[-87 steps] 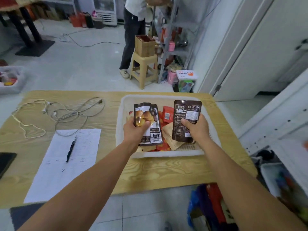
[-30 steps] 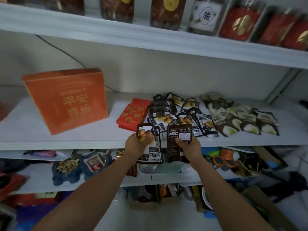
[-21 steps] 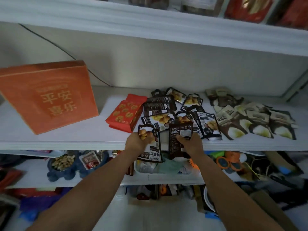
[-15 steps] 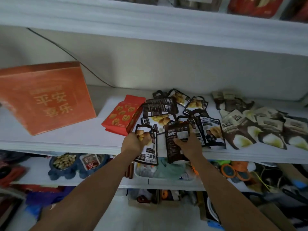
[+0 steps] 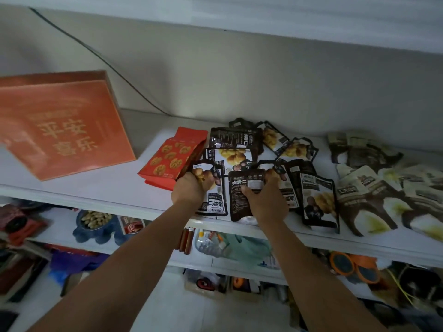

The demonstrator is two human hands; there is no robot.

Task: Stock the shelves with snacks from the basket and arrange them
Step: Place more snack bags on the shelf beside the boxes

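The fingers (image 5: 205,182) of your left hand (image 5: 189,192) curl round the top of a black and white snack bag (image 5: 214,203). Your right hand (image 5: 267,203) pinches a dark snack bag (image 5: 239,207) with its thumb. Both bags are at the near edge of the white shelf (image 5: 107,190), just right of a red bag (image 5: 171,159).

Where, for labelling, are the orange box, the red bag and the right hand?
orange box (image 5: 64,128): head view, front face.
red bag (image 5: 171,159): head view, printed front.
right hand (image 5: 266,201): head view, back of hand.
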